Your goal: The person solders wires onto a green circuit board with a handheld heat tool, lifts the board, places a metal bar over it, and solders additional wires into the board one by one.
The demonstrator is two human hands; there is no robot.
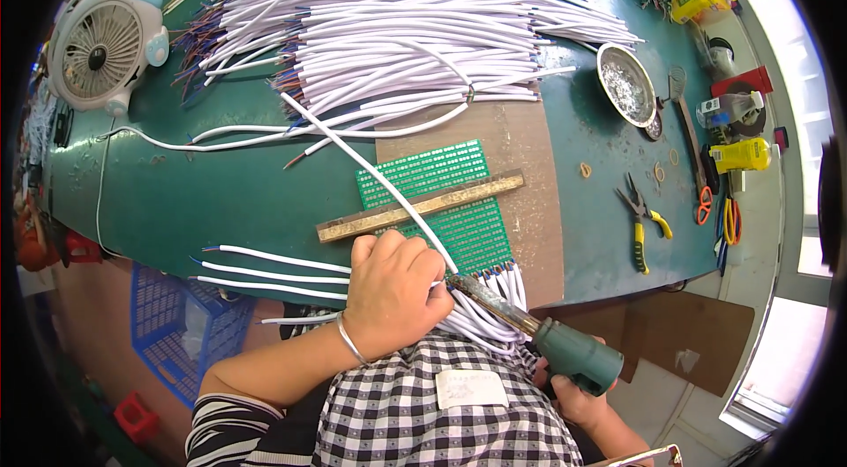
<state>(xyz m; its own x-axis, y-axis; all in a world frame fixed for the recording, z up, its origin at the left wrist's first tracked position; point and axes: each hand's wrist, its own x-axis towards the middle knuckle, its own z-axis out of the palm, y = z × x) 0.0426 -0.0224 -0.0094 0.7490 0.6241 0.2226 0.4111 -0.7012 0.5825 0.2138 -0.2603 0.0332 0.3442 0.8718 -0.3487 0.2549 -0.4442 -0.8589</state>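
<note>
My left hand, a silver bangle at its wrist, is closed over one white cable at the near edge of a green perforated circuit board. That cable slants up to the far left, and its near end meets the tip of a soldering gun. Wrapped round the gun's dark green handle is my right hand, partly hidden by it. Several white cables are attached along the board's near edge and bend toward my lap. A wooden bar lies across the board.
A large pile of white cables fills the table's far side. A fan stands at the left. Rightward lie a metal bowl, pliers, scissors and yellow bottles. A blue crate sits below the table edge.
</note>
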